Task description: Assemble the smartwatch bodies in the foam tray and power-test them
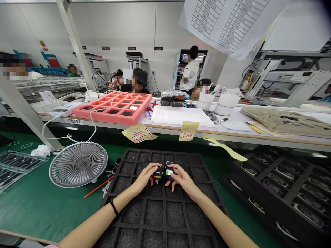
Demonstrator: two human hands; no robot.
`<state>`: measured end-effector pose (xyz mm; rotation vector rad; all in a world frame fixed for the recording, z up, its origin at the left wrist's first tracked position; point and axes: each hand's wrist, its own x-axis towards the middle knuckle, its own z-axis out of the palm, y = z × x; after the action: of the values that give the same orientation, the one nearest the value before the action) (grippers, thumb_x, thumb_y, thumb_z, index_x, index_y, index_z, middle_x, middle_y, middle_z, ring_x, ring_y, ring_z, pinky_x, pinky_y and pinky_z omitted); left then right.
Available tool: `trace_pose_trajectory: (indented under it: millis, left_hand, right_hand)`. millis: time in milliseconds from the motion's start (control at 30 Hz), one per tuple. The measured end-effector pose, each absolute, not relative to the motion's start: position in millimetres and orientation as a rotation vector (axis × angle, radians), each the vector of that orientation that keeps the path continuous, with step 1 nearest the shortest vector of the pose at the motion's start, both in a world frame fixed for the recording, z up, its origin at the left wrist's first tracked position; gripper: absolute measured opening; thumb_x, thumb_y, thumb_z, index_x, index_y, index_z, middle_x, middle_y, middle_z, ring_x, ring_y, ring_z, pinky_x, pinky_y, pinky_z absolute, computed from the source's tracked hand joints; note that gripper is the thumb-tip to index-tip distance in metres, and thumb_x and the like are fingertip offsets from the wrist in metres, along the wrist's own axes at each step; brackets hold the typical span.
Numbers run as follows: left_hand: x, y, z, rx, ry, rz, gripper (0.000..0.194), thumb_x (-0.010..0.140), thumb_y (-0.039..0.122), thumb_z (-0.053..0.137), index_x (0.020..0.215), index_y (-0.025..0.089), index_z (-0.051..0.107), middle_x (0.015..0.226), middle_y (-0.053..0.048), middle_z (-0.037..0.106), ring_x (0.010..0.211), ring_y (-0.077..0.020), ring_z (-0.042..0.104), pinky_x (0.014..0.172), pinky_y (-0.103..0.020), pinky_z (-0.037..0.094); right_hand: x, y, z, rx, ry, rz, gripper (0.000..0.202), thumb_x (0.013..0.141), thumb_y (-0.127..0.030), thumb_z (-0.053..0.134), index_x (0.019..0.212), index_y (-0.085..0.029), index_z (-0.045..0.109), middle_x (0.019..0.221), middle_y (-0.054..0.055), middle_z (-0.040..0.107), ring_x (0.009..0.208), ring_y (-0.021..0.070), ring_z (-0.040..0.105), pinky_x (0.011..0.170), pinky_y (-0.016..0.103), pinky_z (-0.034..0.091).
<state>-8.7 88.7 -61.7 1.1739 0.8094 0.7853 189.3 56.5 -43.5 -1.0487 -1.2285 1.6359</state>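
Observation:
My left hand [148,174] grips a small black smartwatch [158,172] whose lit screen shows an orange-red bar. Close beside it, my right hand [180,176] is closed on a second smartwatch [169,171], its screen lit green and white. Both watches are held side by side above a black foam tray [152,210] divided into square compartments. Dark items in the tray's upper compartments are partly hidden behind my hands.
A round grey fan [79,164] and an orange pencil [98,187] lie left of the tray. Stacked black trays with watch-like parts [281,172] stand at right. On the shelf ahead are a pink foam tray [113,119] and paper sheets [182,116]. Co-workers sit beyond.

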Motion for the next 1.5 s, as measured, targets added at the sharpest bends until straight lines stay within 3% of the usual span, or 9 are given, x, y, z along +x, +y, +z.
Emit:
trace_pose_trajectory:
  millis: [200, 467, 800, 1000, 1300, 1500]
  left_hand:
    - [-8, 89, -61, 1.218, 0.808, 0.794, 0.048, 0.078, 0.048, 0.057, 0.112, 0.016, 0.052, 0.081, -0.001, 0.054, 0.057, -0.0109, 0.058, 0.043, -0.018, 0.038]
    - [-9, 90, -60, 1.181, 0.808, 0.787, 0.048, 0.080, 0.052, 0.052, 0.111, 0.015, 0.054, 0.080, -0.002, 0.056, 0.057, -0.0112, 0.059, 0.042, -0.017, 0.039]
    - [-10, 90, -59, 1.103, 0.802, 0.768, 0.049, 0.079, 0.052, 0.054, 0.111, 0.015, 0.054, 0.080, -0.005, 0.061, 0.056, -0.0122, 0.059, 0.044, -0.019, 0.039]
    - [-11, 90, -57, 1.060, 0.798, 0.769, 0.049, 0.079, 0.052, 0.055, 0.111, 0.015, 0.054, 0.080, -0.004, 0.059, 0.058, -0.0122, 0.059, 0.044, -0.018, 0.039]
    - [-9, 91, -60, 1.182, 0.773, 0.783, 0.054, 0.075, 0.049, 0.062, 0.113, 0.015, 0.048, 0.091, -0.005, 0.059, 0.058, -0.0106, 0.057, 0.042, -0.017, 0.038]
    - [-9, 91, -60, 1.189, 0.761, 0.783, 0.055, 0.074, 0.049, 0.064, 0.114, 0.015, 0.047, 0.094, -0.006, 0.058, 0.059, -0.0100, 0.056, 0.042, -0.017, 0.039]
  right_hand:
    - [189, 56, -42, -1.057, -1.214, 1.645, 0.039, 0.083, -0.044, 0.059, 0.111, -0.019, 0.048, 0.099, 0.009, 0.058, 0.069, 0.0205, 0.068, 0.047, 0.024, 0.050]
    - [190, 58, -45, -1.103, -1.232, 1.599, 0.044, 0.078, -0.045, 0.064, 0.108, -0.018, 0.047, 0.099, 0.008, 0.058, 0.062, 0.0192, 0.067, 0.043, 0.022, 0.045]
    - [190, 56, -37, -1.072, -1.136, 1.668, 0.041, 0.082, -0.048, 0.057, 0.106, -0.017, 0.049, 0.074, 0.004, 0.062, 0.061, 0.0216, 0.066, 0.046, 0.025, 0.046]
    - [190, 56, -36, -1.077, -1.128, 1.669, 0.041, 0.082, -0.047, 0.058, 0.107, -0.016, 0.049, 0.074, 0.004, 0.062, 0.061, 0.0214, 0.066, 0.045, 0.025, 0.046]
    - [190, 57, -39, -1.106, -1.177, 1.629, 0.043, 0.077, -0.045, 0.065, 0.106, -0.018, 0.049, 0.097, 0.008, 0.060, 0.059, 0.0185, 0.066, 0.045, 0.023, 0.046]
    - [190, 58, -40, -1.095, -1.142, 1.622, 0.042, 0.080, -0.048, 0.060, 0.106, -0.017, 0.049, 0.083, 0.005, 0.062, 0.058, 0.0194, 0.066, 0.045, 0.024, 0.045]
